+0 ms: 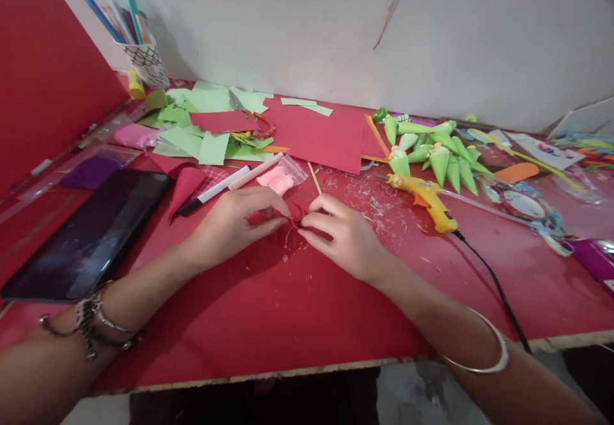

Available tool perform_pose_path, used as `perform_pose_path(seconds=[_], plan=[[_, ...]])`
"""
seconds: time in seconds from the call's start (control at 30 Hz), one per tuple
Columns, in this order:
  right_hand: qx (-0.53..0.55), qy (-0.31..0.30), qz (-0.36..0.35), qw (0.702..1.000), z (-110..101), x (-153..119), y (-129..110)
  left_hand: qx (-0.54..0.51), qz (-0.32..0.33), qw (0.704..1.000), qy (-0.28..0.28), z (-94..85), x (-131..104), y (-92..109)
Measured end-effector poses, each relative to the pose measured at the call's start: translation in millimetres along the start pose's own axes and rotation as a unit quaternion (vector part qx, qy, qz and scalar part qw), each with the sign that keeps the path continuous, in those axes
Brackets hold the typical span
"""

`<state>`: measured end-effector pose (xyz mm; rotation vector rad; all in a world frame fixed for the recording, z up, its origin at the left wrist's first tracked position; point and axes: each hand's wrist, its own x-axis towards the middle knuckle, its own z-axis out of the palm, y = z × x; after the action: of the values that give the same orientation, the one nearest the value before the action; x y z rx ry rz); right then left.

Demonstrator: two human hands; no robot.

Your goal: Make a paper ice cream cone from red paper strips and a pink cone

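Note:
Between my two hands is a small curled piece of red paper (296,214), pinched near the middle of the red table (297,323). My left hand (240,220) grips its left side with thumb and forefinger. On the other side, the fingertips of my right hand (345,233) close on it too. Just beyond the fingers lie a bag of pink clay (278,179) and a thin wooden stick (314,178). A black-and-white marker (215,190) and a rolled red paper cone (185,188) rest beyond my left hand.
A dark phone (91,233) lies at left. A yellow glue gun (425,198) with a black cord is at right, before several green paper cones (436,150). Green paper scraps (206,147), scissors (261,124), red sheets (321,134) and a pen cup (146,64) line the back.

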<state>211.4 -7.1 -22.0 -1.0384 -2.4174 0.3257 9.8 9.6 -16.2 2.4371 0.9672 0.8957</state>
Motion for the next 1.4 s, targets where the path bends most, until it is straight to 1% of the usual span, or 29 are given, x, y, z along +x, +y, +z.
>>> perform_pose_path(seconds=[0.2,0.3,0.53,0.73,0.87,0.97,1.17,1.23,1.4], plan=[[-0.030,0.070,-0.003,0.997,-1.7,-0.2,-1.4,-0.020,0.054,0.998,0.007,-0.9,2.0,0.8],[-0.023,0.085,-0.007,0.996,-2.2,-0.2,-1.2,-0.024,0.063,0.998,-0.001,-1.8,2.5,1.4],[0.008,0.087,0.002,0.996,-1.9,0.3,-1.5,-0.009,0.075,0.997,-0.028,-2.7,1.5,0.0],[0.031,0.076,0.002,0.997,-0.5,0.4,-1.7,-0.003,0.074,0.997,-0.022,-1.6,0.8,0.7],[0.038,0.071,0.000,0.997,-0.2,0.7,-1.3,-0.007,0.078,0.996,-0.031,-1.4,1.3,2.7],[0.060,0.083,0.002,0.995,-1.0,1.7,-1.2,-0.007,0.065,0.998,-0.010,-2.8,2.4,4.1],[0.116,0.086,0.020,0.989,-1.6,2.8,-1.7,0.036,-0.016,0.999,0.005,-4.9,3.1,4.3],[0.112,0.084,0.028,0.990,-1.5,2.7,-1.8,0.028,-0.020,0.999,0.002,-4.9,2.9,4.9],[0.087,0.074,0.063,0.991,-2.2,3.5,-2.3,0.005,-0.018,0.999,-0.028,-4.1,2.6,5.5]])
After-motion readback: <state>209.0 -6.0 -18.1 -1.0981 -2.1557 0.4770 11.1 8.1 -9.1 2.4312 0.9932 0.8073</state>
